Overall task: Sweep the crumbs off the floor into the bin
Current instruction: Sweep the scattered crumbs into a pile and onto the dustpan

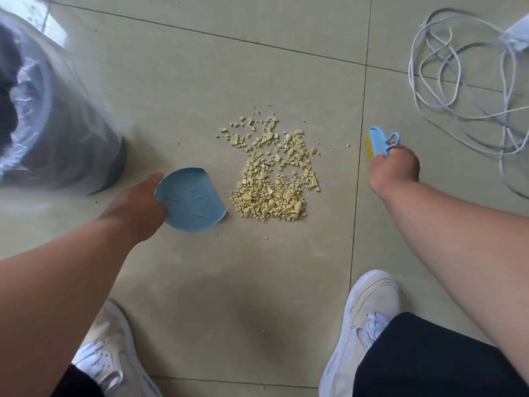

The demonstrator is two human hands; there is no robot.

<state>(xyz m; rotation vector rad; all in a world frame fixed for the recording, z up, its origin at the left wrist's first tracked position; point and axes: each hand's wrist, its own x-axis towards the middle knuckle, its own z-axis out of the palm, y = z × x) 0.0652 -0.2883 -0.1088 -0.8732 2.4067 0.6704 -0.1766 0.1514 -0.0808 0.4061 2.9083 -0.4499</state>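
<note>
Head view, looking straight down at a floor (177,81) of pale beige tiles crossed by dark grout lines. A heap of pale yellow crumbs (272,179) lies on the floor at the centre of the frame, densest at its lower edge and thinning to scattered specks toward the top. The left hand (137,207), entering from the lower left, is wrapped around the near rim of a small blue dustpan (191,200), thumb along the pan's upper edge and fingers hidden beneath it; the pan's straight open lip faces right and sits just beside the lower left edge of the heap, not touching it. The right hand (395,170), entering from the right, is closed in a fist around a small blue hand brush (382,143) with yellow bristles on its left face and a loop at its top; the brush stands to the right of the heap, apart from it. A bin (65,133) lined with a translucent plastic bag fills the upper left of the frame, near the dustpan. A loose tangle of white cable (458,78) lies in the upper right. Two white shoes (363,322) and dark trouser legs appear along the bottom edge.
</note>
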